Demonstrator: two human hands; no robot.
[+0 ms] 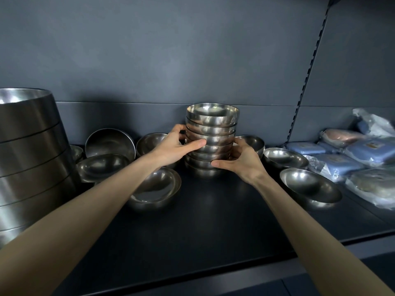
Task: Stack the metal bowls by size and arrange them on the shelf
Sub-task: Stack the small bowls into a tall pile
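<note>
A stack of several small metal bowls [212,124] stands upright on the dark shelf [213,221], near the back panel. My left hand [174,146] grips the stack's left side about halfway up, thumb across the front. My right hand [239,160] grips the lower right side, thumb on the front near the base. Loose metal bowls lie around it: one tilted at back left [110,142], one behind my left hand [149,144], one at left [102,165], one under my left forearm [158,189], two at right [285,158] [310,186], one behind the stack [253,142].
A tall stack of large metal bowls [27,150] fills the left end of the shelf. Plastic-wrapped blue and pink packs [350,154] are piled at the right end. A slotted upright [310,67] runs down the grey back panel. The shelf's front edge is near me.
</note>
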